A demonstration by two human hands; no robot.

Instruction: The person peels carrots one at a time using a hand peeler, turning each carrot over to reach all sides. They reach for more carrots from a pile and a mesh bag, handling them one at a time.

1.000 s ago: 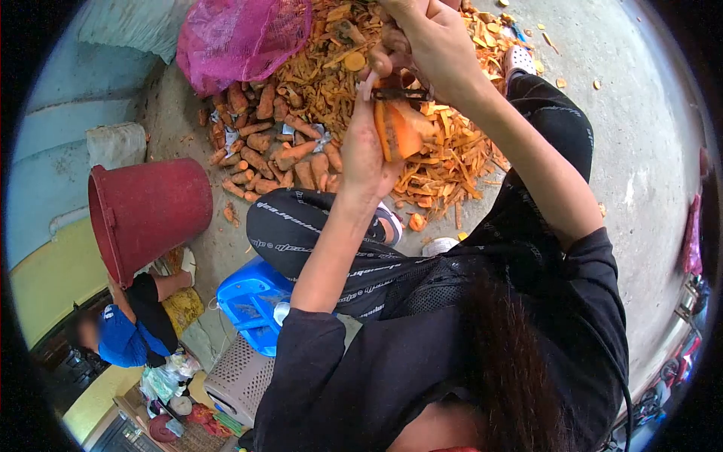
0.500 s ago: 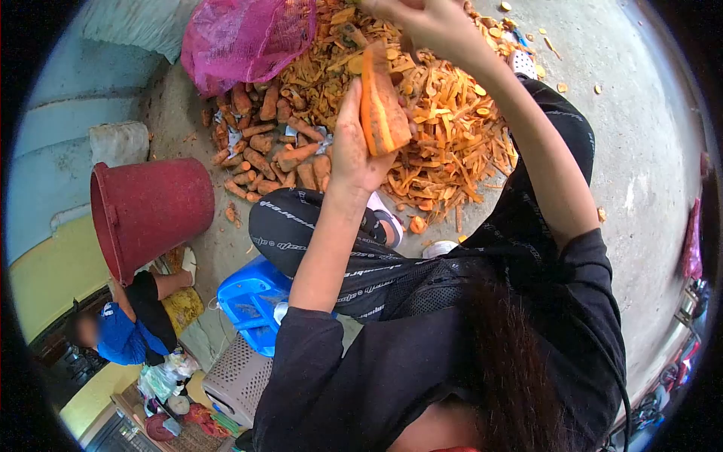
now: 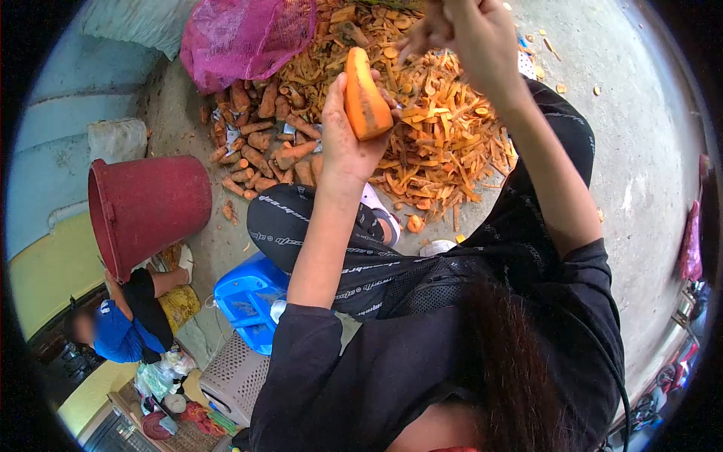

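Note:
My left hand (image 3: 348, 139) is wrapped around a thick carrot (image 3: 367, 102), held upright over the pile. Most of its visible side is bright orange and peeled, with a brownish strip of skin along it. My right hand (image 3: 478, 45) is up at the top edge, to the right of the carrot and apart from it. Its fingers are curled and partly blurred; whatever they hold is hidden. Beneath both hands spreads a heap of carrot peelings (image 3: 444, 143). Unpeeled carrots (image 3: 260, 154) lie on the floor left of the heap.
A pink mesh sack (image 3: 245, 41) sits behind the carrots. Left of them is a red bucket (image 3: 154, 215), with a blue plastic container (image 3: 252, 297) by my knee and a grey perforated crate (image 3: 237, 377) behind it. Another person (image 3: 128, 328) in blue sits at lower left.
The carrot has turned in my left hand, now showing a more peeled side, and shifted slightly left. My right hand has come a little lower and to the right.

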